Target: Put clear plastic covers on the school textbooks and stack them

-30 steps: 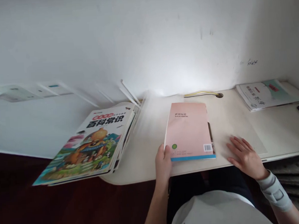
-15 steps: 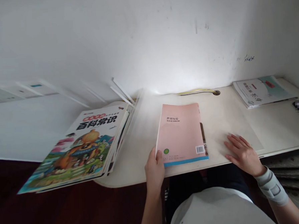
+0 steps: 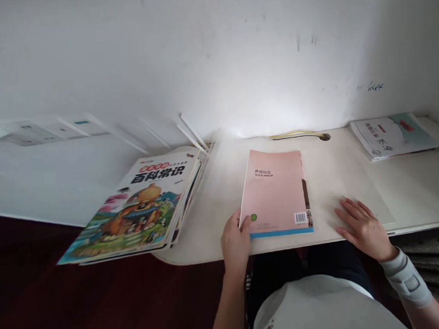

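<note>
A pink book (image 3: 276, 193) with a blue strip along its lower edge and a barcode lies in front of me, its left side lifted slightly. Gripping its lower left edge is my left hand (image 3: 236, 242), thumb on top of the cover. Part of a darker picture shows from beneath the book's right side. My right hand (image 3: 366, 230), with a grey wrist wrap, rests flat on the white desk (image 3: 330, 178) to the right of the book, fingers spread and holding nothing.
A stack of large picture books (image 3: 140, 203) overhangs the desk's left end. More books (image 3: 394, 135) lie at the back right. A yellow cable (image 3: 295, 132) runs along the wall to a cable hole (image 3: 325, 137). A dark object, partly pixelated, sits at the right edge.
The whole scene has shifted rightward in view as the camera turned a little left. Both hands and the pink book keep nearly the same places on the desk.
</note>
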A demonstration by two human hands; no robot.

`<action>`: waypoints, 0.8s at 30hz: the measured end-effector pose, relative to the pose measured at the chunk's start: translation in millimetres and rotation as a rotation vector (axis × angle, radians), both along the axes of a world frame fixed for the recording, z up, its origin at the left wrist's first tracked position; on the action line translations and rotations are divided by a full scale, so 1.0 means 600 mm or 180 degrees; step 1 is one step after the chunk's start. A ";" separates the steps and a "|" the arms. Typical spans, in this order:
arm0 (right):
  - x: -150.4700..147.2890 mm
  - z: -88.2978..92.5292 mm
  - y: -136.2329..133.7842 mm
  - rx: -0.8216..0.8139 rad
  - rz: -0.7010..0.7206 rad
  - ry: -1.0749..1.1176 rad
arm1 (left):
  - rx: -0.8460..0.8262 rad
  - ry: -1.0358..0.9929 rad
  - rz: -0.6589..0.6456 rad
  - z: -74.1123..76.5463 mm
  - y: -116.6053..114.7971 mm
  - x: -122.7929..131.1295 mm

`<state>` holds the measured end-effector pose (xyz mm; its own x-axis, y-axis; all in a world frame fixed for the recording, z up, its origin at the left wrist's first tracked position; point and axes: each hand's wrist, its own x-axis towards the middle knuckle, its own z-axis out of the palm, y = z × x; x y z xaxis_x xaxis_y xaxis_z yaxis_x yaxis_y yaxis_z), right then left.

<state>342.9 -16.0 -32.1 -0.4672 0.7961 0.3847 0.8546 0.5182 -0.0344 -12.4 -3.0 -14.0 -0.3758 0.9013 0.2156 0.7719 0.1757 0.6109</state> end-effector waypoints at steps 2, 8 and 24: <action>0.001 0.000 0.000 0.0014 -0.0002 -0.0013 | 0.0019 0.0022 0.0046 0.004 -0.002 0.004; 0.010 -0.007 0.000 0.0029 0.0046 -0.0025 | 0.0259 0.0245 0.0084 -0.010 -0.010 0.013; -0.143 0.027 0.002 -0.0179 0.0515 0.0203 | 0.0130 -0.3274 0.0021 0.013 -0.004 -0.029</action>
<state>256.8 -14.9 -16.0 -0.5671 0.7336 0.3745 0.7554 0.6445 -0.1187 -30.0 -5.2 -6.1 -0.4009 0.8977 -0.1828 -0.1290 0.1422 0.9814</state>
